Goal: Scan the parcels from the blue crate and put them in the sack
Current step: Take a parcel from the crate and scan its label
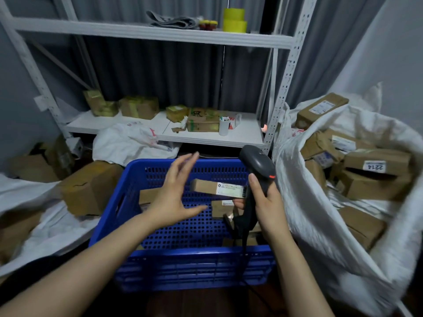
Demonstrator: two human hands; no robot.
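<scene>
Our left hand (171, 197) is open over the crate (183, 255). Its fingers are spread out and it holds nothing.

Our right hand (270, 207) is wrapped around the handle of the scanner (256, 161). The head of the scanner sticks up above the hand.

A small brown parcel (217, 188) is up above the floor of the crate, between our two hands. It has a white label on it. Its right end is just beside the scanner and our right hand. Our left hand is near it but not touching it. We cannot tell what holds it up. It looks a bit blurry.

Other parcels (220, 208) lie lower down in the crate.

The sack (297, 202) is white and stands open on our right, just beside the crate. Boxes (375, 161) fill it nearly to the top.

Behind the crate is a white shelf (206, 136) with a white cup (223, 126) on it. Yellow tape (234, 20) sits on the top shelf. A big carton (89, 186) sits on the floor to the left of the crate.
</scene>
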